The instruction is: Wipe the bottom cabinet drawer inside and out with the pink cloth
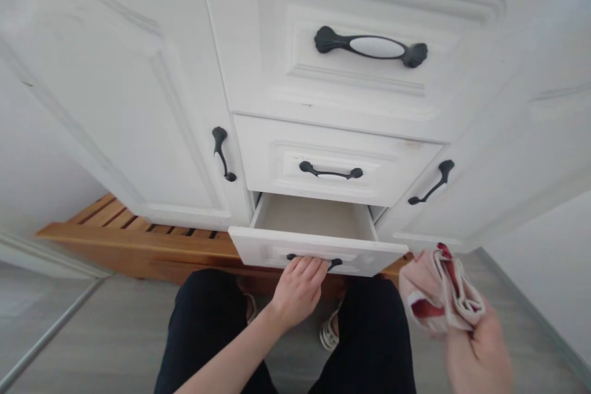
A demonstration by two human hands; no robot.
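Observation:
The bottom drawer (263, 245) of a white cabinet is pulled partly out, and the part of its inside that shows is bare. My left hand (301, 286) has its fingers wrapped over the dark handle (335, 263) on the drawer's front. To the right of the drawer, my right hand (482, 345) grips a folded pink and red cloth (443, 289), held clear of the cabinet.
Above are two closed drawers, with a middle handle (331, 171) and a top handle (372, 46). Closed cabinet doors (124, 104) flank them. A slatted wooden platform (138, 246) lies under the cabinet. My knees and shoes are below, over a grey floor.

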